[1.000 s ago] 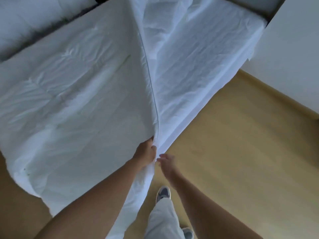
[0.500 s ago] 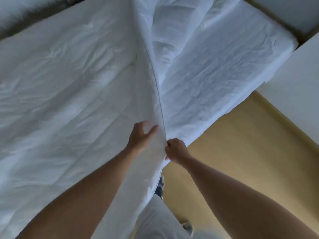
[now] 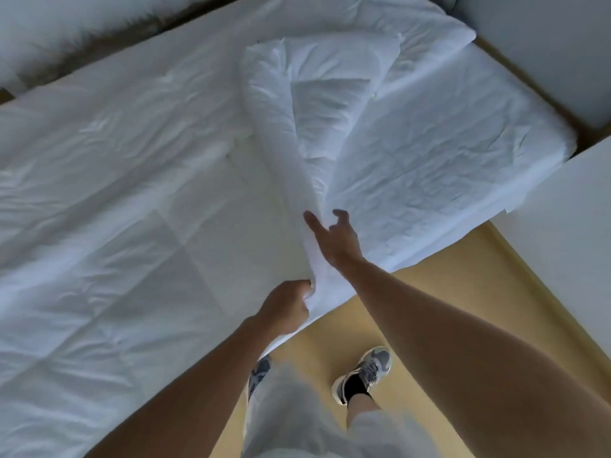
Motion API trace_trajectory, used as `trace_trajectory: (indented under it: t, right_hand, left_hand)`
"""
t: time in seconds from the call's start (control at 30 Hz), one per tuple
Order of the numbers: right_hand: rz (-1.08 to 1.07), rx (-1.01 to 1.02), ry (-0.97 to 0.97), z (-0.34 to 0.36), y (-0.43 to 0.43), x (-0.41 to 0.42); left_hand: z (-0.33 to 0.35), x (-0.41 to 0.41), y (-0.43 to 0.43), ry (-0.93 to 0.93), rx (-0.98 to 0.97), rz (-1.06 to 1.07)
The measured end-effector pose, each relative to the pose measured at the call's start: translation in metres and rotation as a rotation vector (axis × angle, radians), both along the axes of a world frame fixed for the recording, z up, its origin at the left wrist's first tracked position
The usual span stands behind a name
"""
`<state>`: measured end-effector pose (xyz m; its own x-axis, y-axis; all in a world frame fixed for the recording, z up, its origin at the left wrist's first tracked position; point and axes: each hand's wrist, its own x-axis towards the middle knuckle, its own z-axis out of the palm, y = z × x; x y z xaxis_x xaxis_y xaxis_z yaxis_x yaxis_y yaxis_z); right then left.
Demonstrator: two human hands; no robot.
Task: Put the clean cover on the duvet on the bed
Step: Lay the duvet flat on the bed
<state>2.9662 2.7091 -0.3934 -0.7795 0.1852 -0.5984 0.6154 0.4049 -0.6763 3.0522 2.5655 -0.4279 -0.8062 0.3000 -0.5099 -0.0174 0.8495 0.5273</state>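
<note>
Standing at the near corner of the bed (image 3: 558, 147), pinching the near end of the turned-back fold (image 3: 297, 153) in the left hand (image 3: 288, 307), fingers curled tight round a bunch of white cloth just over the bed's edge. Reaching further ahead with the right hand (image 3: 337, 241), fingers spread and loosely bent, resting against the same fold without closing on it.

Judged as mid-step: squaring a corner and sorting out layers, nothing closed up yet. Impossible to tell whether the pinched layer belongs to the cover or to the duvet (image 3: 125, 259) itself. Recognisable by quilting lines left of the left hand, spread wide across the bed and hanging past the near edge. Beyond and to the right of the right hand, only crumpled fitted sheet (image 3: 446, 166).

Next, probably: hold the left pinch firm, close the right hand on the fold, then draw it rightwards over the bare sheet. Calls for a long sweep with both arms well out.

Room for that: open wooden floor (image 3: 463, 292) right of and behind the right hand, though bounded by a white cabinet panel (image 3: 562, 242) near the bed's right corner. Worth minding the shoe (image 3: 363, 375) below the hands, close to the hanging cloth.
</note>
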Motion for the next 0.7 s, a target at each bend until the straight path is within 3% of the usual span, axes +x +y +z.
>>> trace_trajectory:
  t: [0.13, 0.27, 0.3, 0.4, 0.47, 0.53, 0.63, 0.7]
  right_hand:
    - [0.528, 0.348, 0.001, 0.006, -0.004, -0.049]
    - [0.616, 0.356, -0.026, -0.022, 0.027, -0.055]
    - [0.627, 0.341, -0.039, -0.029, 0.04, -0.055]
    - [0.769, 0.265, -0.132, -0.047, 0.082, -0.046]
    - [0.726, 0.135, -0.194, -0.054, 0.114, -0.032]
    - [0.671, 0.065, -0.28, -0.06, 0.14, -0.026]
    - [0.535, -0.002, -0.338, -0.061, 0.166, -0.049]
    - [0.162, 0.038, -0.138, -0.053, 0.177, -0.087]
  left_hand:
    - [0.008, 0.02, 0.029, -0.037, 0.062, -0.046]
    - [0.008, -0.019, 0.033, -0.169, 0.129, 0.015]
    - [0.005, -0.04, 0.036, -0.221, 0.155, 0.122]
    - [-0.006, -0.126, 0.055, -0.263, 0.365, 0.759]
    - [-0.01, -0.193, 0.077, -0.299, 0.506, 0.993]
    - [-0.017, -0.243, 0.105, -0.36, 0.621, 1.065]
    - [-0.022, -0.272, 0.157, -0.274, 0.586, 0.851]
    - [-0.022, -0.264, 0.187, -0.224, 0.548, 0.629]
